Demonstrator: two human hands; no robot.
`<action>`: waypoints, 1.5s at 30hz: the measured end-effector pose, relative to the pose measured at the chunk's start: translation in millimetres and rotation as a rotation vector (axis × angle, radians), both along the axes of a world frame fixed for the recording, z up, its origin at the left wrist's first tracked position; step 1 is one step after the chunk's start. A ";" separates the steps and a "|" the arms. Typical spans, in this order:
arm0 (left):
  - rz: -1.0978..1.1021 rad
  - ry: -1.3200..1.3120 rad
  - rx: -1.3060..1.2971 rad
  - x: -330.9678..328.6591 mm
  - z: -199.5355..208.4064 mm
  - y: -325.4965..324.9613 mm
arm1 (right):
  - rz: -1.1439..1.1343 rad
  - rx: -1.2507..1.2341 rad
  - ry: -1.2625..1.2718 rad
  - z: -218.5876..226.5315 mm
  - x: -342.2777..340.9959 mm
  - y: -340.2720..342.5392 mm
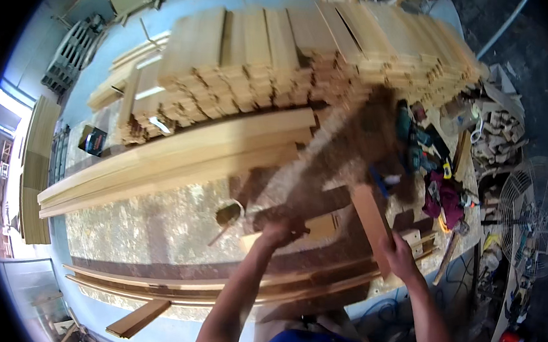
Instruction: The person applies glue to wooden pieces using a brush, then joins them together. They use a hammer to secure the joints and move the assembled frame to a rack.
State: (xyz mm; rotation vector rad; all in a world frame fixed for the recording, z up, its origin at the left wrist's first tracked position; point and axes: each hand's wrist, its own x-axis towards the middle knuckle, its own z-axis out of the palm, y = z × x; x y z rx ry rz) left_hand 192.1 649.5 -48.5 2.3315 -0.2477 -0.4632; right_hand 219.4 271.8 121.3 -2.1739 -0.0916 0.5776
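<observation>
My right hand (402, 255) grips a short wooden board (372, 222) by its near end and edge. The board slants away from me over the right part of the worktable (152, 225). Near the middle, my left hand (283, 232) is closed, its fingers curled; what they hold, if anything, is too blurred to name. Just beyond and right of that hand lies a pale wood piece (322, 227), partly covered. A roll of tape (228, 214) rests left of the left hand.
Long planks (184, 156) lie across the table, with high stacks of boards (245, 58) behind. Thin strips (211, 287) run along the near edge. Power drills (413, 141) and a maroon cloth (443, 200) sit at the right. A wire fan (537, 217) stands beyond.
</observation>
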 end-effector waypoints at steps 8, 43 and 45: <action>0.115 -0.086 0.375 -15.7 0.0 -41.9 | 0.372 -0.127 -0.372 -38.8 74.8 -1.0; 0.674 -0.060 0.067 -127.3 49.7 -36.8 | 0.893 -0.268 -0.735 -178.3 114.5 151.0; 0.681 -0.090 -0.097 -129.3 57.9 -40.8 | 0.896 -0.158 -0.588 -159.5 119.6 142.3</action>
